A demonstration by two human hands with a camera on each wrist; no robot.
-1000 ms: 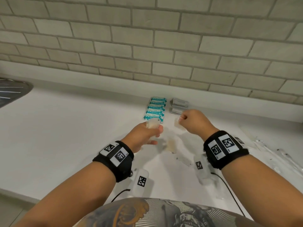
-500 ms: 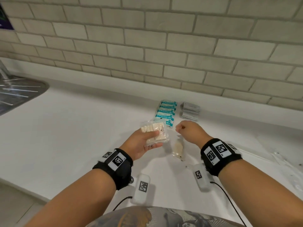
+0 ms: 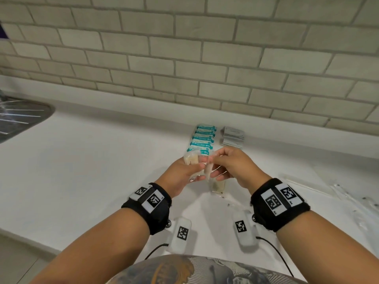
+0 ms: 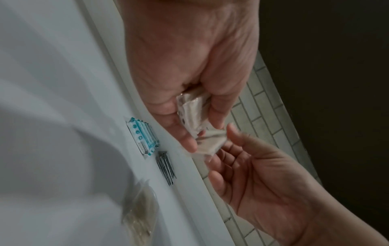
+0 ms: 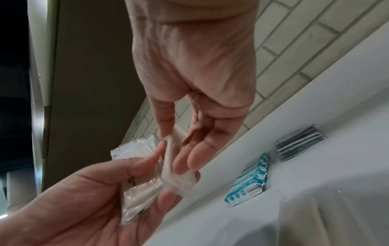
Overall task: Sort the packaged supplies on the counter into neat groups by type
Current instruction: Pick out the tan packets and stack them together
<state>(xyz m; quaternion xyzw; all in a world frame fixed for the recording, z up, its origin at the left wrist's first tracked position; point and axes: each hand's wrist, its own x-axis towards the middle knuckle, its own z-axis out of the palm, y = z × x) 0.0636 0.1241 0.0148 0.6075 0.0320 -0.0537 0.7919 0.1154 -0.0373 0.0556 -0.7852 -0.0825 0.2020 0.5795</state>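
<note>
My left hand (image 3: 194,171) grips a small stack of clear packets with beige contents (image 3: 189,161) above the white counter (image 3: 102,171). My right hand (image 3: 213,163) meets it and pinches one more clear beige packet (image 3: 208,172) between thumb and fingers, its edge against the stack. The right wrist view shows that packet (image 5: 176,168) next to the left hand's stack (image 5: 139,191). Another clear packet (image 3: 218,186) lies on the counter just below my hands. Behind them are a row of teal packets (image 3: 202,140) and a stack of grey packets (image 3: 232,136).
A brick-tiled wall (image 3: 205,58) runs along the back of the counter. A metal sink drainer (image 3: 20,119) sits at the far left. Clear wrappers (image 3: 352,201) lie at the right. The counter's front edge is close to my body.
My right hand moved left and now holds a clear packet against the left hand's stack. The left hand stayed raised with its packets.
</note>
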